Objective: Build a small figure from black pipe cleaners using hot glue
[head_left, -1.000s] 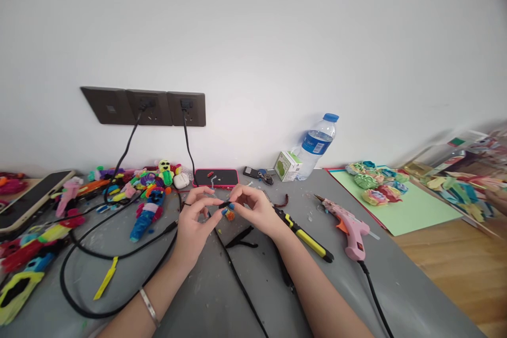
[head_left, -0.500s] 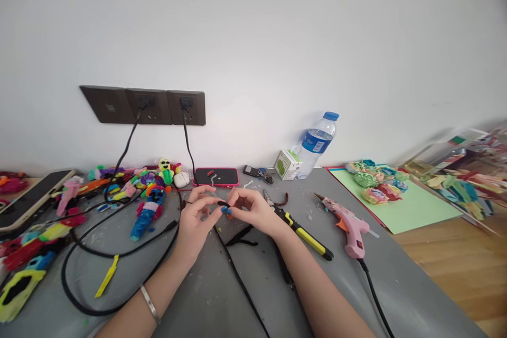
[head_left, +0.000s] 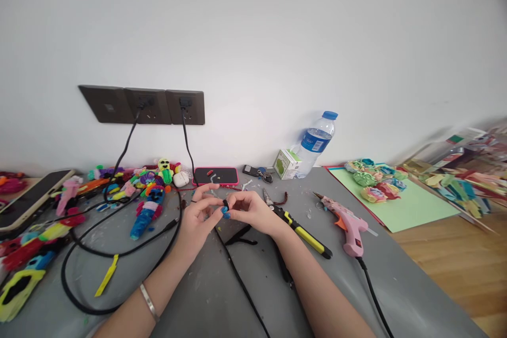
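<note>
A short piece of black pipe cleaner (head_left: 225,204) is pinched between the fingertips of both hands, above the middle of the grey table. My left hand (head_left: 200,216) is closed on it from the left, thumb against forefinger. From the other side, my right hand (head_left: 251,212) grips it in the same way. Blue shows at the touching thumb tips. Below the hands lie more black fuzzy strips (head_left: 241,237), partly hidden by my right hand. Pliers with yellow and black handles (head_left: 307,237) rest just right of my right hand.
A pink glue gun (head_left: 350,224) lies at the right, its cord trailing to the front edge. Black cable (head_left: 65,269) loops across the left side, near colourful pipe-cleaner figures (head_left: 146,214). A water bottle (head_left: 316,142), small box (head_left: 287,163) and phone (head_left: 222,175) stand or lie by the wall.
The black pipe cleaner between the fingertips now looks more bent and upright; before, it lay flatter. Both hands stay in nearly the same place.
</note>
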Motion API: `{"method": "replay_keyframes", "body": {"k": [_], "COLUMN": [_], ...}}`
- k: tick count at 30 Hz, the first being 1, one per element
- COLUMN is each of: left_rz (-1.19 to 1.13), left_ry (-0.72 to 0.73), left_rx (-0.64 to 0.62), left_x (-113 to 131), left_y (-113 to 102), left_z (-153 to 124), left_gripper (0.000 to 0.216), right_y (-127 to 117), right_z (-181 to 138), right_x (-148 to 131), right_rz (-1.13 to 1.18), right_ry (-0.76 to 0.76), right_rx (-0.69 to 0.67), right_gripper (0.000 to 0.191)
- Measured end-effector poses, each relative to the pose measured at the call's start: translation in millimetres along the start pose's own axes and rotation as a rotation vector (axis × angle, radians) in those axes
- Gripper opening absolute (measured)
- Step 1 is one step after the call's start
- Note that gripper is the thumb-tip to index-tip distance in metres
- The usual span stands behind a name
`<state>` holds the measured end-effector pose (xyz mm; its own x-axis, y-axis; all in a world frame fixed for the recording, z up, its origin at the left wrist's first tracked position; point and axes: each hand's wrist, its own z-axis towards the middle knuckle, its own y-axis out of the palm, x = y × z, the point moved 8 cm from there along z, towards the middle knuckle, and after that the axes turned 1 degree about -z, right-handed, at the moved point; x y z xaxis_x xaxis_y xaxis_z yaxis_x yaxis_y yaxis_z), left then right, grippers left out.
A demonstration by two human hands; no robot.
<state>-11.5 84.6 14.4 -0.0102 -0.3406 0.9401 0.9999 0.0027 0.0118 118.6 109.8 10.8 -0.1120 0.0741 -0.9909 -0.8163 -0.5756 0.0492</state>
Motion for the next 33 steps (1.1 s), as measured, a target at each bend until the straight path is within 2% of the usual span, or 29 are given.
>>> {"method": "replay_keyframes", "body": {"k": [10,33], "left_rz": [0.018,-0.058], "left_ry": [-0.03,-0.106], "left_rx": [0.048,-0.016], "left_x": [-3.3,-7.7], "left_y": [-4.3,2.3], "left_z": [0.5,-0.7], "left_gripper": [0.025,0.019], "right_y": [-4.4,-3.8], "right_z": [-1.3,-1.8], "right_x": [-2.5,-9.5], "right_rz": [-0.05,0.039], "right_ry": [-0.052,-0.095], "right_rx": [0.026,0.04], "right_gripper": [0.034,0.033]}}
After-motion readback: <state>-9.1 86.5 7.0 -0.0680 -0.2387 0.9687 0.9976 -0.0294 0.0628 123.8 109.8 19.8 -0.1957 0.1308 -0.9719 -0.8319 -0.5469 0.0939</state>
